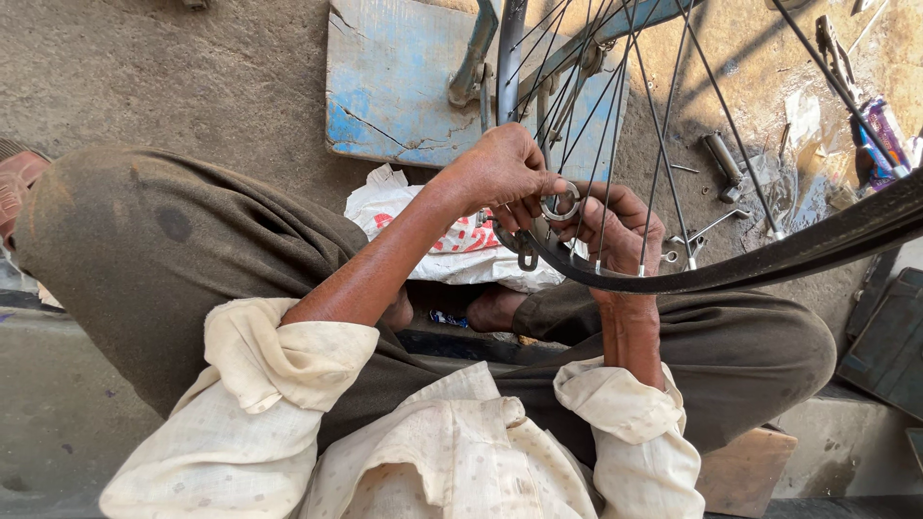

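A bicycle wheel with a dark rim [817, 245] and thin metal spokes [663, 125] stands in front of me, over my lap. My left hand [500, 173] pinches a small round metal spoke tool [561, 207] against a spoke near the rim. Behind the spokes, my right hand [625, 235] curls its fingers around the rim's lower edge. Both sleeves are rolled up, and I sit with knees bent in dark trousers.
A cracked blue board [394, 86] lies on the ground beyond the wheel, with a metal frame part [476, 53] on it. A white plastic bag [433, 235] rests by my feet. Small metal parts [721, 159] and a colourful wrapper [880, 139] lie at right.
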